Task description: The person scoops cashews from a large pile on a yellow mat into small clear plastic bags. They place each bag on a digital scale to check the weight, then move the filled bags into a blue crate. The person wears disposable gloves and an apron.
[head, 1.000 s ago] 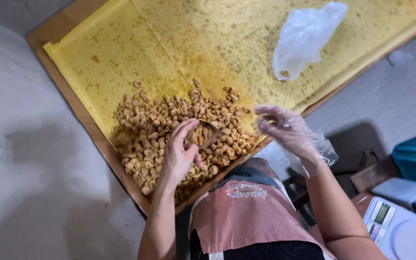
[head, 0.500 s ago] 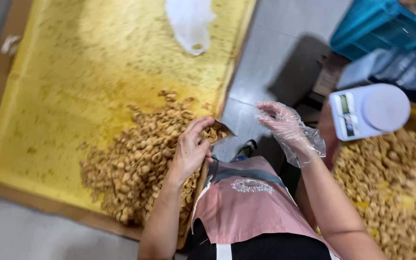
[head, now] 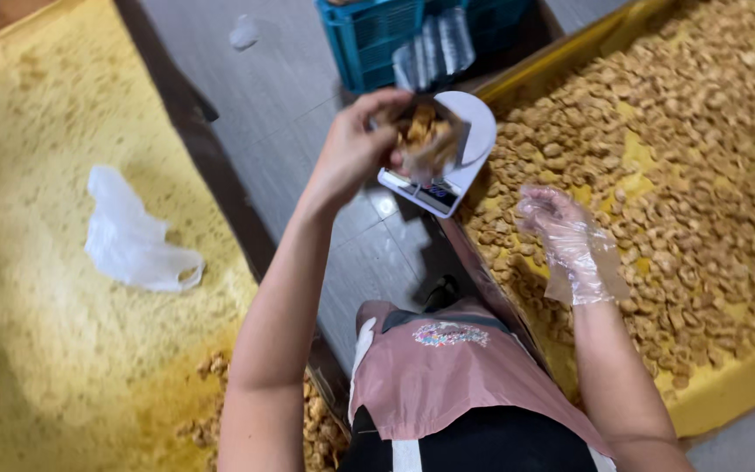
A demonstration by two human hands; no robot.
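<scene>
My left hand (head: pixel 353 147) is bare and grips a small clear bag of tan snack pieces (head: pixel 425 135), held just above a white kitchen scale (head: pixel 465 166) on the grey floor. My right hand (head: pixel 561 232) wears a loose clear plastic glove, fingers apart and empty, hovering over the near edge of a yellow-lined tray (head: pixel 727 393) heaped with tan snack pieces (head: pixel 675 157). A pink apron (head: pixel 447 367) covers my lap below.
On the left lies a large yellow-lined tray (head: pixel 37 332) with a crumpled white plastic bag (head: pixel 128 236) and a small pile of snack pieces (head: pixel 316 424) at its near corner. A blue plastic crate (head: pixel 369 35) with clear bags stands behind the scale.
The view swung from the left tray to the right one. My left hand rose from the left pile with a filled bag to above the scale. My gloved right hand moved over the right tray.
</scene>
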